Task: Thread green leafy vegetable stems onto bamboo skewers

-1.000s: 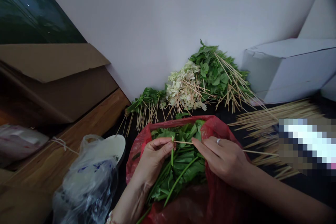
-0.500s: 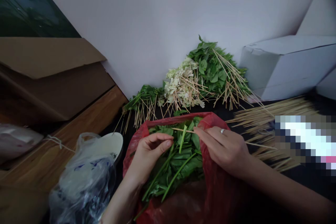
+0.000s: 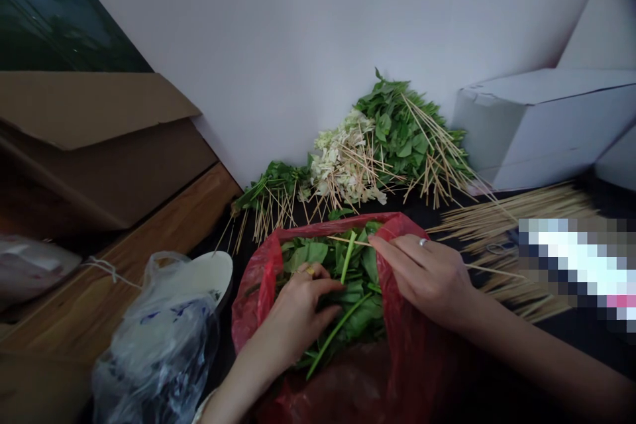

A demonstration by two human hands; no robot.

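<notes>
A red plastic bag (image 3: 253, 285) stands wide, full of leafy greens (image 3: 365, 318). My left hand (image 3: 305, 308) reaches into the greens, fingers curved and spread, with no stem clearly gripped. At the bag's right rim, my right hand (image 3: 432, 275) pinches a thin wooden skewer (image 3: 348, 240) whose tip points left over the leaves. A pale green stem (image 3: 348, 257) crosses by that skewer tip. Another long stem (image 3: 338, 334) lies slanted on the leaves near my left hand.
Skewered greens (image 3: 402, 126) and skewered pale leaves (image 3: 342, 159) are heaped against the wall. Loose skewers (image 3: 477, 215) lie right, before a white box (image 3: 556, 132). At left are a clear plastic bag (image 3: 159, 338), a white bowl (image 3: 221, 271) and a cardboard box (image 3: 99, 165).
My left hand has moved down from near the skewer tip into the greens, and its pinch has opened. My right hand has barely moved, still holding the skewer.
</notes>
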